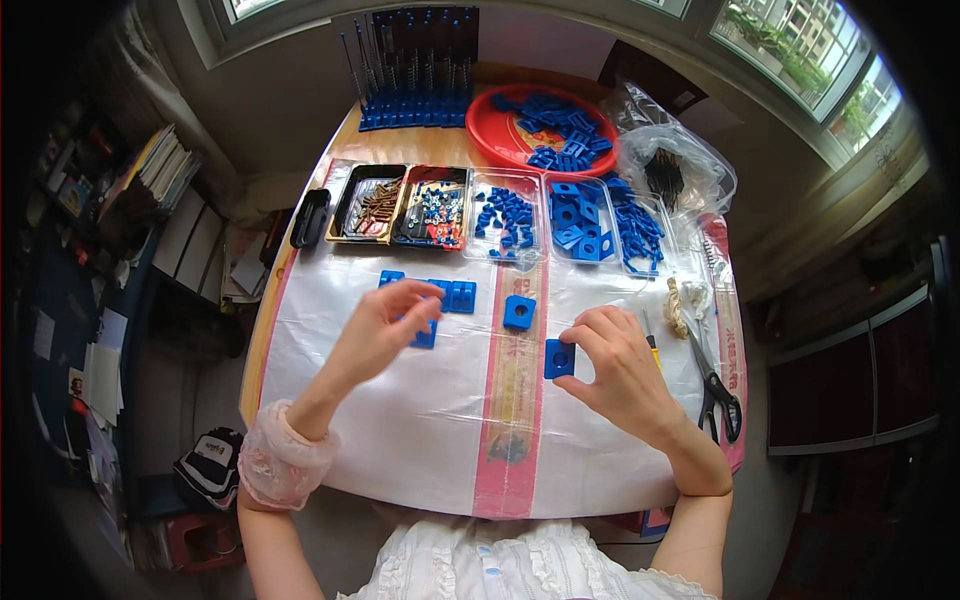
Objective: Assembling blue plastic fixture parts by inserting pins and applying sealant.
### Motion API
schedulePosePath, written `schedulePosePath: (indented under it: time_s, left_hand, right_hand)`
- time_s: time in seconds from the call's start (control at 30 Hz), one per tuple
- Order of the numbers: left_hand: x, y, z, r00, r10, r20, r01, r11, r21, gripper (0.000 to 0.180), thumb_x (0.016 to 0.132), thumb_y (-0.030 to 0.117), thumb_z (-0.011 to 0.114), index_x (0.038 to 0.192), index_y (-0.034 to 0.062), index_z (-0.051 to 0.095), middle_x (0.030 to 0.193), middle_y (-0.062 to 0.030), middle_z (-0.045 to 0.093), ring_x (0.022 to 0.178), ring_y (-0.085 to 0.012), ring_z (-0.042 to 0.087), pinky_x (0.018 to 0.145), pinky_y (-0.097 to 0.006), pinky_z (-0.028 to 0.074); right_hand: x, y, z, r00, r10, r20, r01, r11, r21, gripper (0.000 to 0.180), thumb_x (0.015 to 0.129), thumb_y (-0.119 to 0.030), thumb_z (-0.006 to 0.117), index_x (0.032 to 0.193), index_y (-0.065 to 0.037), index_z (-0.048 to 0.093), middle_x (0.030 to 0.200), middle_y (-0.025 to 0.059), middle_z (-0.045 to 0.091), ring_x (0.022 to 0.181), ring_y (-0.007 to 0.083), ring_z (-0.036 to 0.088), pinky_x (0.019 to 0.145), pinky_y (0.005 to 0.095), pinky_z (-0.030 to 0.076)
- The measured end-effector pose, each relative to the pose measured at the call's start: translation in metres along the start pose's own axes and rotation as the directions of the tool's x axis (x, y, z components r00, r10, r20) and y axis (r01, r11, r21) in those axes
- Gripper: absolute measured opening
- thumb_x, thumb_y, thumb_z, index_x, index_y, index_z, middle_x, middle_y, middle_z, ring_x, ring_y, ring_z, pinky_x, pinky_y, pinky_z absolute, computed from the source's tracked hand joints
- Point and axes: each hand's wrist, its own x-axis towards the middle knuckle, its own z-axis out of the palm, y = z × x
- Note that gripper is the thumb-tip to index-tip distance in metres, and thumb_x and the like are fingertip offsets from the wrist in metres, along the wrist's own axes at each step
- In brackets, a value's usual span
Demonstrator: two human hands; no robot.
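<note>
From where I stand, the person's right hand [615, 365] pinches a blue holed plate [558, 358] between thumb and fingers, low over the right half of the covered bench [342, 142]. The left hand [380, 327] hangs over a small group of blue blocks [463, 297], its fingers loosely parted, gripping nothing that I can see. Between the hands lies one loose square piece [518, 312], a hole in its middle.

Only a handful of parts are out on the sheet, so I'd judge this batch barely begun. Plenty is left: more square pieces [568, 215] in a clear tray, screws [380, 203] in a black one, and a red basin [482, 122] heaped with blue parts. At the back, blue bases [415, 118] carrying upright rods look further along; whether they're finished I can't tell.
</note>
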Motion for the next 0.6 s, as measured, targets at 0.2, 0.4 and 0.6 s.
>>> schedulePosePath:
  time_s: [0.2, 0.4, 0.6]
  left_hand:
    - [-0.032, -0.012, 0.101, 0.901, -0.199, 0.385, 0.375, 0.804, -0.461, 0.043, 0.1, 0.03, 0.053, 0.135, 0.0051, 0.052, 0.105, -0.0031, 0.066, 0.068, -0.0008, 0.051, 0.057, -0.016, 0.041]
    - [-0.017, -0.015, 0.117, 0.868, -0.258, 0.424, 0.459, 0.744, -0.485, 0.039, 0.099, 0.026, 0.056, 0.133, 0.0066, 0.056, 0.083, 0.0035, 0.063, 0.056, 0.0012, 0.043, 0.044, -0.016, 0.03]
    - [-0.021, -0.014, 0.124, 0.944, -0.216, 0.251, 0.315, 0.815, -0.486, 0.03, 0.097, 0.019, 0.06, 0.123, 0.0057, 0.064, 0.073, 0.0057, 0.059, 0.052, 0.0007, 0.044, 0.044, -0.017, 0.032]
  right_hand:
    - [0.0, -0.005, 0.005, 0.999, -0.041, 0.008, 0.041, 0.999, 0.021, 0.037, 0.065, -0.015, 0.082, 0.095, -0.002, 0.063, 0.095, 0.0094, 0.057, 0.1, 0.0272, 0.054, 0.093, 0.0398, 0.04]
    - [-0.002, -0.002, 0.014, 0.997, -0.054, 0.048, 0.053, 0.999, 0.01, 0.036, 0.065, -0.015, 0.08, 0.093, -0.002, 0.062, 0.095, 0.0106, 0.057, 0.101, 0.0275, 0.053, 0.093, 0.04, 0.04]
    - [-0.002, -0.002, 0.017, 0.998, -0.054, 0.045, 0.052, 0.998, 0.03, 0.036, 0.065, -0.014, 0.079, 0.094, -0.002, 0.062, 0.095, 0.0111, 0.057, 0.101, 0.0278, 0.053, 0.093, 0.0399, 0.039]
